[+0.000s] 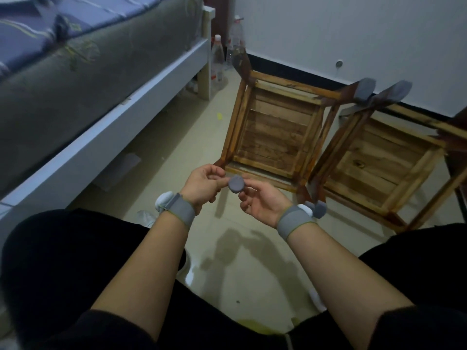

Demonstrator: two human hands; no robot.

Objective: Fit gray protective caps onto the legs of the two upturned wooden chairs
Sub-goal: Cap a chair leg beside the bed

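Left hand [202, 185] pinches cap [236, 184] (right hand [262, 200] too).

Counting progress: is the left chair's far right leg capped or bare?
Capped: a gray cap covers the tip of that leg of the left chair.

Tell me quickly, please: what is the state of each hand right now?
Left hand: closed, pinching the gray cap.
Right hand: closed, pinching the other edge of the same cap.

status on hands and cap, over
Hands: left hand and right hand both pinch the round gray protective cap. Near-left leg of the left upturned wooden chair looks uncapped, just beyond left hand. No obstruction seen.
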